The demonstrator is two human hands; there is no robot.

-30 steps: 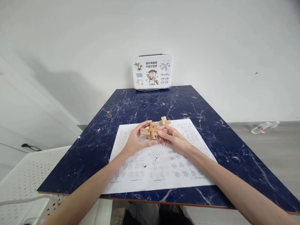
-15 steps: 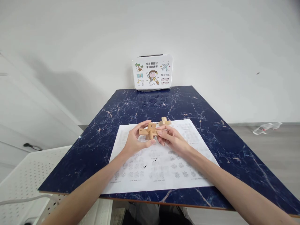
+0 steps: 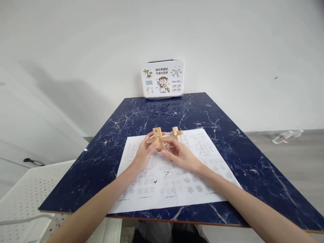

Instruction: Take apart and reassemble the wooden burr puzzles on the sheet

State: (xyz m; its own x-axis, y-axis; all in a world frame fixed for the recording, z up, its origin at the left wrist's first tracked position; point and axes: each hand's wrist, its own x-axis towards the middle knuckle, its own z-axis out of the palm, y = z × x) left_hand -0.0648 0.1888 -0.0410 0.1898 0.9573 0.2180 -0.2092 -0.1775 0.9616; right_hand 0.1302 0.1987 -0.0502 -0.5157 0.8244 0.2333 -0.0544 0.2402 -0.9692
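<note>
A wooden interlocking puzzle of crossed bars is held just over the printed sheet, the number 2 marked on its raised bar. My left hand is closed round its left side, thumb pressed on the front middle. On the other side, my right hand has curled fingers against the right bar and its thumb by the lower end; some of these fingertips are hidden. Just behind my right hand, a second wooden puzzle of crossed pieces rests at the sheet's far edge.
The dark blue marbled table carries the sheet. At its far end a white case with cartoon prints leans near the wall. A white perforated stool or shelf stands left, and a clear plastic bottle lies on the floor at right.
The held puzzle has tilted and shifted slightly left. My left thumb has moved up onto its front, while my right fingers have changed their hold on the right bar.
</note>
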